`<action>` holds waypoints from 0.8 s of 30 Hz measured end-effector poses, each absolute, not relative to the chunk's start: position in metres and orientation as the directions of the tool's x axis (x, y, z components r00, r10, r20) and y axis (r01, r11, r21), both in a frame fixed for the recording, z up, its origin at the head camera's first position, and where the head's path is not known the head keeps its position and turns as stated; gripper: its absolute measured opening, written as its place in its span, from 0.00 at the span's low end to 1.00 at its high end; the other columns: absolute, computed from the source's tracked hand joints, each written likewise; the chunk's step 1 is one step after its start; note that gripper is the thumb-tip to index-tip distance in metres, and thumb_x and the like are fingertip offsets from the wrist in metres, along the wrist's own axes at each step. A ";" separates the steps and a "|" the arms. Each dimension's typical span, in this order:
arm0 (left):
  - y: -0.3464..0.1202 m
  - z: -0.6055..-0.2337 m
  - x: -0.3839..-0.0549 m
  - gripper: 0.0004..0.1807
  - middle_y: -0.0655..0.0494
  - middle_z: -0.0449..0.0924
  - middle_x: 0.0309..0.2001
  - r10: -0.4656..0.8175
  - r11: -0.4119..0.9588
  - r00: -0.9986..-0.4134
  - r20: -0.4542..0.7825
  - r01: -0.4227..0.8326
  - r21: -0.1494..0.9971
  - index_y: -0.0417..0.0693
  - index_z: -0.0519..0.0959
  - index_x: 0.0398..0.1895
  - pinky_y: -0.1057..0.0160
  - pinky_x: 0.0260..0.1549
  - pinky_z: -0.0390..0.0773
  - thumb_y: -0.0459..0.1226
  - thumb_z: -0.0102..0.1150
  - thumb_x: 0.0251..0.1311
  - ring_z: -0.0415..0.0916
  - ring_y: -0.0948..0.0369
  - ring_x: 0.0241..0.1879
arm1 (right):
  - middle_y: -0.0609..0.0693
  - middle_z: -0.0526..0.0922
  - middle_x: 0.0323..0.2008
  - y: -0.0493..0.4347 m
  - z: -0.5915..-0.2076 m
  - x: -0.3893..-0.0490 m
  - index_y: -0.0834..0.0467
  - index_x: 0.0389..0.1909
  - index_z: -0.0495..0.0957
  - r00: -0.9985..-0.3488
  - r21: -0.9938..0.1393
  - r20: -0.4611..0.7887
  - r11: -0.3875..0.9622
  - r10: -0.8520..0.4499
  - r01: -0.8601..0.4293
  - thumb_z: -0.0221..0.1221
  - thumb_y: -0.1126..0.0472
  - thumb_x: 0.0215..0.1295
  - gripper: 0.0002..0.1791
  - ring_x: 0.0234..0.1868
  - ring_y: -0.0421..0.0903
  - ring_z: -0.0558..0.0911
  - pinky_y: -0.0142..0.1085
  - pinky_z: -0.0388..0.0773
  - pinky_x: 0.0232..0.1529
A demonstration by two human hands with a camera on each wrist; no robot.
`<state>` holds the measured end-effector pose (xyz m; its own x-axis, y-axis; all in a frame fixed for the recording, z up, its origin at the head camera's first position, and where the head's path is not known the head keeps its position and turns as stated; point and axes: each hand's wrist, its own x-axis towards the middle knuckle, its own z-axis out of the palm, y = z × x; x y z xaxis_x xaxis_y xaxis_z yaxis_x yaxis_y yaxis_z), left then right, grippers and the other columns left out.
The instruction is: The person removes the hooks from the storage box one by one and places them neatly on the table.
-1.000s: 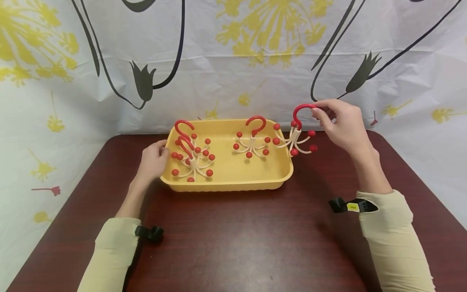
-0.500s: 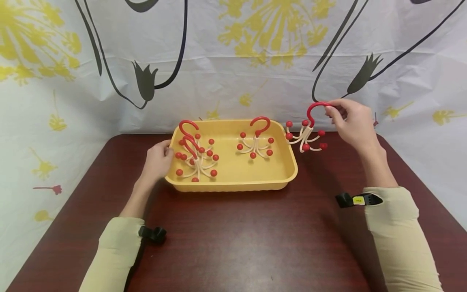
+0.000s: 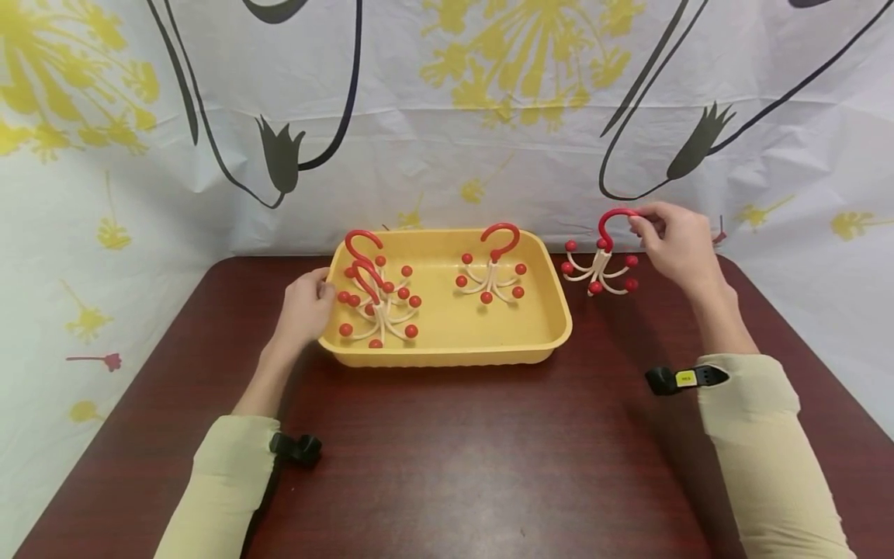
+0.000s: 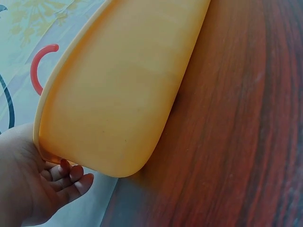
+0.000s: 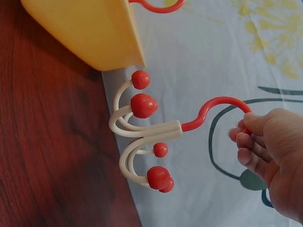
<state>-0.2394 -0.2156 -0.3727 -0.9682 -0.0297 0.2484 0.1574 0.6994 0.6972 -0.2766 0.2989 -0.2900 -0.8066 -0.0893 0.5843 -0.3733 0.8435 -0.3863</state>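
Observation:
My right hand (image 3: 677, 241) pinches the end of the red hook on a multi-arm hook hanger (image 3: 599, 268). Cream arms with red ball tips curve out from its stem, and it hangs just right of the yellow tray (image 3: 447, 359), low near the back of the table. In the right wrist view, thumb and fingertips meet on the red hook (image 5: 220, 100). The left hand (image 3: 306, 307) grips the tray's left rim, its fingers curled under the edge in the left wrist view. Inside the tray, one like hanger (image 3: 491, 272) stands towards the right.
Two more hangers overlap at the tray's left end, one hanger (image 3: 380, 310) in front of the other. The tray rests towards the back of a dark red-brown table (image 3: 475, 458). Behind it hangs a white flower-patterned sheet (image 3: 391, 178).
The right hand has carried the hanger rightward from over the tray's right rim to beside it, then slightly down. My left hand stays on the rim; the whole view has shifted a little.

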 end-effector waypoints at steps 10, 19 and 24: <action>-0.215 -0.374 -0.240 0.23 0.32 0.76 0.53 -0.038 0.701 -0.967 0.253 0.155 0.696 0.25 0.69 0.66 0.44 0.55 0.74 0.32 0.44 0.73 0.73 0.43 0.50 | 0.65 0.86 0.34 0.305 -0.303 -0.287 0.69 0.44 0.83 -0.825 -0.403 0.558 0.842 -0.084 -0.358 0.60 0.63 0.71 0.12 0.23 0.19 0.66 0.20 0.61 0.25; -0.213 -0.373 -0.240 0.24 0.32 0.77 0.51 -0.042 0.692 -0.966 0.255 0.155 0.704 0.26 0.69 0.66 0.44 0.52 0.75 0.32 0.43 0.72 0.75 0.43 0.49 | 0.66 0.85 0.34 0.310 -0.313 -0.290 0.70 0.43 0.82 -0.854 -0.418 0.511 0.839 -0.099 -0.348 0.58 0.62 0.73 0.12 0.20 0.14 0.66 0.19 0.62 0.24; -0.214 -0.373 -0.240 0.23 0.33 0.78 0.48 -0.050 0.693 -0.964 0.262 0.155 0.704 0.26 0.70 0.65 0.45 0.52 0.75 0.32 0.44 0.72 0.74 0.44 0.47 | 0.67 0.85 0.35 0.311 -0.314 -0.291 0.70 0.44 0.81 -0.865 -0.435 0.491 0.831 -0.103 -0.346 0.58 0.61 0.73 0.13 0.20 0.17 0.69 0.19 0.63 0.23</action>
